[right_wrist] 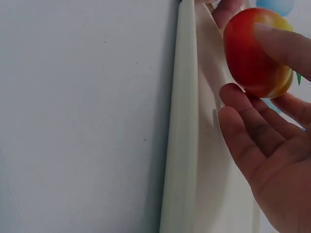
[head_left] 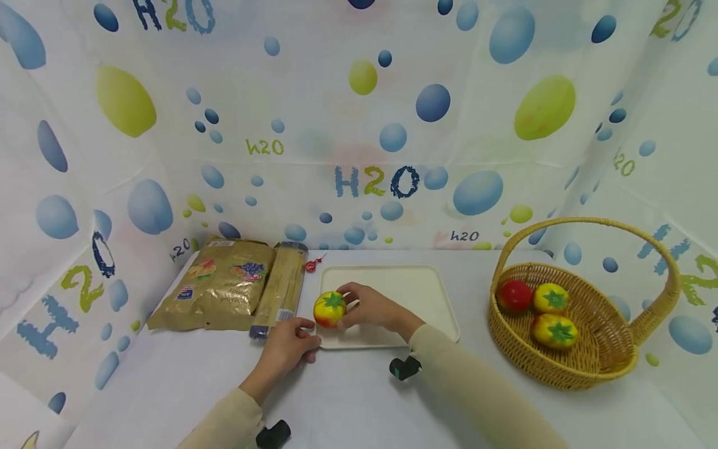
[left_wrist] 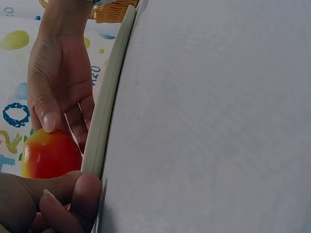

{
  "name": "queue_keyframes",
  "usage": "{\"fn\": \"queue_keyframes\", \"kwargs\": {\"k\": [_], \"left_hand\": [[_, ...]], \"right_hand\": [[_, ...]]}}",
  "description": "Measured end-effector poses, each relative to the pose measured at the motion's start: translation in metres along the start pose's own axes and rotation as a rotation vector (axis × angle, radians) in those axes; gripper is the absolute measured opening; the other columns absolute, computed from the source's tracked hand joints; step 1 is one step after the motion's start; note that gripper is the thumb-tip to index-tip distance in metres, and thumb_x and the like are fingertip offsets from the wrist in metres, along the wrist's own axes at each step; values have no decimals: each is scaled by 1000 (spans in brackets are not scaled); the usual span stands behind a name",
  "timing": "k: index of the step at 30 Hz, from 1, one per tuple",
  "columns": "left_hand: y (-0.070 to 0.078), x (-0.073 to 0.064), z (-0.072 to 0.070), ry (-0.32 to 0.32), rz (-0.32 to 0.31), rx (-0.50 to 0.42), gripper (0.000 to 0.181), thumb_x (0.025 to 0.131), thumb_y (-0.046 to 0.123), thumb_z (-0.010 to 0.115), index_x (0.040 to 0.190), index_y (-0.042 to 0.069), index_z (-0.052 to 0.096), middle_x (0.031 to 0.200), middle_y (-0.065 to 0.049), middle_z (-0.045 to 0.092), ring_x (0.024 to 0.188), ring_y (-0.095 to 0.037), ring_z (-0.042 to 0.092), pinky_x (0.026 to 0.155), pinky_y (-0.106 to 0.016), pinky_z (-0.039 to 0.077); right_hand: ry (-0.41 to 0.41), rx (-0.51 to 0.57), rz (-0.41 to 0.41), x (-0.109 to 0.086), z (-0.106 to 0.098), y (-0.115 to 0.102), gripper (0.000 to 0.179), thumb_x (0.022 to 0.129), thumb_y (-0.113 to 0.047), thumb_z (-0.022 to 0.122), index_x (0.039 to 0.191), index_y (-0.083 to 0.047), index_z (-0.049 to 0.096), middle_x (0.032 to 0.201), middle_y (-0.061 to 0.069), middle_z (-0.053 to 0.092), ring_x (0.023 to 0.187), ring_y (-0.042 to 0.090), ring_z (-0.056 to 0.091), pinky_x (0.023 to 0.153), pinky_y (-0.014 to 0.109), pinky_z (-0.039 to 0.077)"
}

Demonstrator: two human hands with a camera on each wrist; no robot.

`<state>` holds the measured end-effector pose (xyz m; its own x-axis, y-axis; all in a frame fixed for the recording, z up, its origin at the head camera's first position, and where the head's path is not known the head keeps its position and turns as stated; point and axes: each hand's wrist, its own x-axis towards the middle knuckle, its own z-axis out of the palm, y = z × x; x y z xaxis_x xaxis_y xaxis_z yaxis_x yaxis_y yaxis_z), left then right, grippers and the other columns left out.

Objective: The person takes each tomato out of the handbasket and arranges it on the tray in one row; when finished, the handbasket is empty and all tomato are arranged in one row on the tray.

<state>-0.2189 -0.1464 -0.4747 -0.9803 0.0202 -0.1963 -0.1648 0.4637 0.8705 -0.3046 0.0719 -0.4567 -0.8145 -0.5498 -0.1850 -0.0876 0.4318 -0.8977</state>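
Note:
My right hand (head_left: 373,307) holds a red-and-yellow fruit (head_left: 328,310) with a green star-shaped leaf top, over the left end of a cream rectangular tray (head_left: 409,293). In the right wrist view, the thumb lies on the fruit (right_wrist: 252,53) from one side, with fingers under the other. At the tray's near left corner is my left hand (head_left: 288,349). Seen from the left wrist, its thumb and curled fingers pinch that corner of the tray rim (left_wrist: 104,111).
On the right stands a wicker basket (head_left: 561,368) with a tall handle, holding a red fruit (head_left: 514,296) and two yellow-red ones (head_left: 551,298). Left of the tray lie a gold candy bag (head_left: 219,287), a long flat package (head_left: 280,284) and a small red wrapped candy (head_left: 311,265).

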Motion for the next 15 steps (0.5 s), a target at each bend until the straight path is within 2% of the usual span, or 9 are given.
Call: {"fn": "queue_keyframes", "kwargs": {"k": [8,15], "left_hand": [[0,-3,1,22,-16,-6,44,89,9,76,128,-3,62,82,-8,60,56,-16,64,48,-25,50],[0,-5,3,28,-27,-20,43,89,9,77,127,-3,62,81,-8,62,57,-16,64,48,-24,50]], "right_hand": [[-22,-48,14,0,7,-2,67,79,-17,86,138,-17,54,129,4,61,106,20,63,108,43,51],[29,-107,42,-1,9,-5,67,80,-16,85,139,-17,54,133,7,61,105,21,61,102,42,53]]}}
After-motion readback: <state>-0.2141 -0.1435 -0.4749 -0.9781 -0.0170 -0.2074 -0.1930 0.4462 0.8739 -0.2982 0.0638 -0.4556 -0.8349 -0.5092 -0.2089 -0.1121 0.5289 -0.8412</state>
